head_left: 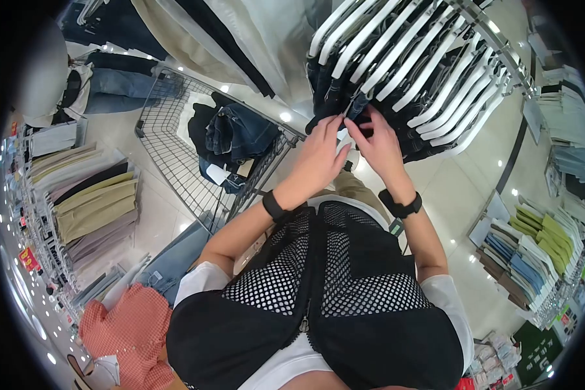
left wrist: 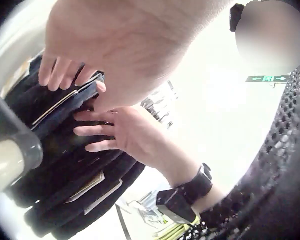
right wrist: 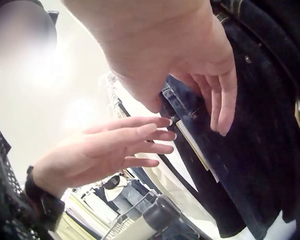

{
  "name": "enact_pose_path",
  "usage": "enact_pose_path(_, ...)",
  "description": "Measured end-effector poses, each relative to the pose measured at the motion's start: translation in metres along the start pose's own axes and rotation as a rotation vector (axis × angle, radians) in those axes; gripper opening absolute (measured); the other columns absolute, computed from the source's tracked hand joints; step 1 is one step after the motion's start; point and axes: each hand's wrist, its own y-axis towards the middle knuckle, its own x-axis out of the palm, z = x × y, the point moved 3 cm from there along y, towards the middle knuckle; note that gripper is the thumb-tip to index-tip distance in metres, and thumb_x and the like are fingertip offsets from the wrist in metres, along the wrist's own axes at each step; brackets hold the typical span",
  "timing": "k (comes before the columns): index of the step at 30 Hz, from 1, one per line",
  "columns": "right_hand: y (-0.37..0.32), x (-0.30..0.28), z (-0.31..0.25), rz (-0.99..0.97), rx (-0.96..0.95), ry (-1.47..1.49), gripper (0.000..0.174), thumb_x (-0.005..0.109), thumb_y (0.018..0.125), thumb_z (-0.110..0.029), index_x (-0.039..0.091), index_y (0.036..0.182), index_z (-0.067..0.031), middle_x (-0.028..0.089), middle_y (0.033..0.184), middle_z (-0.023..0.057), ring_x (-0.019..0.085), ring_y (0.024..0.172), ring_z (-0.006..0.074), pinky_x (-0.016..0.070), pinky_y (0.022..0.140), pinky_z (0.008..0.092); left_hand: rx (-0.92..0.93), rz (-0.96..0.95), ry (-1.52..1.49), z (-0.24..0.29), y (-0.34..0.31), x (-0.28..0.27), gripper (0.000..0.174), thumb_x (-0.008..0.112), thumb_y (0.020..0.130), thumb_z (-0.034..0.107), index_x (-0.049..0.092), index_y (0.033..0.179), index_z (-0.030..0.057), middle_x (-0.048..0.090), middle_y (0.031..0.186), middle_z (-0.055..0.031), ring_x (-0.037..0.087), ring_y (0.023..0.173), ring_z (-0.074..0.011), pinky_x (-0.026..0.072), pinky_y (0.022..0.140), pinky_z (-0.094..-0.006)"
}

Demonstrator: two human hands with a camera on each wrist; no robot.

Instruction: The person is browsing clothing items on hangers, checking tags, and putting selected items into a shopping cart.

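Dark blue jeans (right wrist: 195, 117) hang in a tight row on white hangers (head_left: 406, 71), in front of me. My right hand (head_left: 380, 146) is at one pair, its edge between the thumb and the fingers in the right wrist view. Facing it is my left hand (head_left: 320, 148), its fingers fairly straight and the tips right at the edge of the same pair. A pale paper tag (right wrist: 197, 150) lies along the jeans just beyond the left fingertips. In the left wrist view more pale tags (left wrist: 87, 187) show among the dark garments.
A wire shopping cart (head_left: 175, 162) with dark denim garments (head_left: 240, 133) in it stands to the left. The metal rack rail (head_left: 494, 42) runs at upper right. Folded trousers (head_left: 97, 201) fill a left shelf, and folded clothes (head_left: 533, 247) lie at right.
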Motion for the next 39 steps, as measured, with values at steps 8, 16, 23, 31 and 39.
enact_pose_path(8, 0.015, 0.003, 0.008, -0.009, 0.218, 0.064, 0.035, 0.06, 0.107, -0.024, 0.062, 0.127, 0.0049, 0.075, 0.095, 0.0274, 0.073, 0.087, 0.0483, 0.0568, 0.076, 0.0496, 0.138, -0.041, 0.066, -0.009, 0.004, 0.011, 0.068, 0.069, 0.103, 0.023, 0.04, 0.155, -0.0095, 0.05, 0.152, -0.0283, 0.055, 0.136, -0.046, 0.0479, 0.112, -0.0497)
enact_pose_path(16, 0.003, -0.02, 0.03, -0.035, 0.282, 0.127, 0.03, 0.059, 0.11, -0.024, 0.062, 0.114, 0.0051, 0.058, 0.076, 0.0062, 0.052, 0.069, 0.015, 0.046, 0.066, 0.0339, 0.07, -0.216, 0.046, -0.009, 0.006, 0.006, 0.065, 0.067, 0.105, 0.027, 0.042, 0.155, -0.0054, 0.056, 0.142, -0.0283, 0.062, 0.124, -0.048, 0.0516, 0.105, -0.0513)
enact_pose_path(23, 0.002, -0.033, 0.071, -0.065, 0.255, 0.146, 0.033, 0.055, 0.108, -0.021, 0.063, 0.127, 0.0045, 0.065, 0.079, 0.0156, 0.06, 0.069, 0.022, 0.0505, 0.07, 0.038, 0.07, -0.174, -0.119, -0.02, 0.035, 0.058, 0.068, 0.07, 0.104, 0.031, 0.042, 0.155, -0.0041, 0.058, 0.135, -0.0273, 0.062, 0.121, -0.048, 0.0529, 0.1, -0.0494)
enact_pose_path(31, 0.001, -0.047, 0.077, -0.127, 0.281, 0.179, 0.042, 0.052, 0.107, -0.021, 0.059, 0.137, 0.0071, 0.068, 0.092, 0.0227, 0.064, 0.08, 0.0305, 0.0531, 0.084, 0.04, 0.105, -0.083, -0.224, -0.039, 0.051, 0.088, 0.061, 0.073, 0.103, 0.033, 0.051, 0.151, 0.0013, 0.062, 0.135, -0.0192, 0.067, 0.114, -0.0377, 0.0545, 0.098, -0.0436)
enact_pose_path(39, 0.0, -0.055, 0.097, -0.208, 0.269, 0.124, 0.048, 0.053, 0.108, -0.022, 0.055, 0.145, 0.0091, 0.071, 0.105, 0.0267, 0.069, 0.092, 0.034, 0.0534, 0.092, 0.0393, 0.101, 0.017, -0.185, -0.043, 0.053, 0.111, 0.039, 0.06, 0.11, 0.02, 0.058, 0.144, 0.0008, 0.066, 0.128, -0.0214, 0.067, 0.116, -0.0419, 0.0549, 0.095, -0.0445)
